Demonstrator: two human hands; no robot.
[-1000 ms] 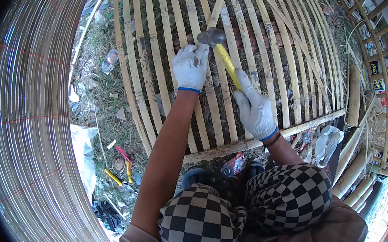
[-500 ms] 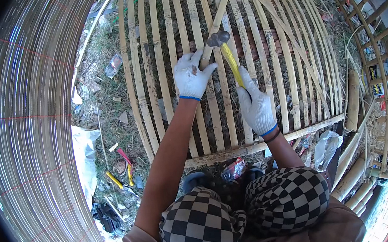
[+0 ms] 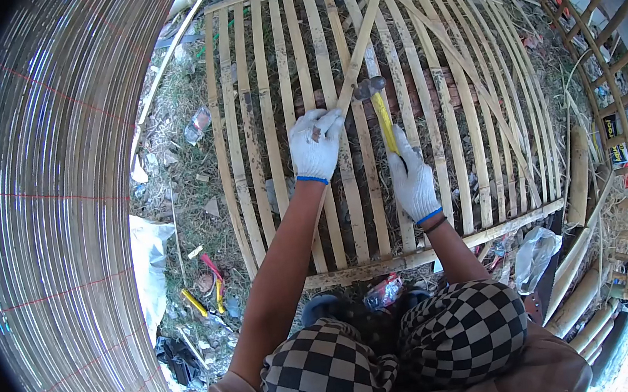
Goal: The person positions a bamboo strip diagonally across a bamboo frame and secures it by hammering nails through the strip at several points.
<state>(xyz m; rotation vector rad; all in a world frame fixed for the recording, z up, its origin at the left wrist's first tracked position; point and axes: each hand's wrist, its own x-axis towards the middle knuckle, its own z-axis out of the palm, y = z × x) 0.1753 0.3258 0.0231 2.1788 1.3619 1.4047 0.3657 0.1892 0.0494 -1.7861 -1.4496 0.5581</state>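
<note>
My left hand (image 3: 317, 146), in a white knit glove with a blue cuff, is closed around the lower end of a diagonal bamboo strip (image 3: 361, 43). Its fingertips are bunched there, and the exact grip is partly hidden. The strip lies across the upright slats of a bamboo slat panel (image 3: 316, 281). In my right hand (image 3: 413, 185), gloved the same way, is a hammer (image 3: 382, 117) with a yellow handle and a dark grey head. The hammer head is over the slats, just right of the diagonal strip.
A rolled-slat bamboo screen (image 3: 57, 186) stands along the left. Yellow-handled tools (image 3: 194, 302) and a white sheet (image 3: 153, 268) lie on the littered ground. Bamboo poles (image 3: 573, 294) and a lattice (image 3: 607, 85) stand on the right. A second diagonal strip (image 3: 461, 63) crosses the panel.
The hammer head has come down and nearer to me. My left thumb has drawn in toward the other fingers. The whole view has shifted slightly.
</note>
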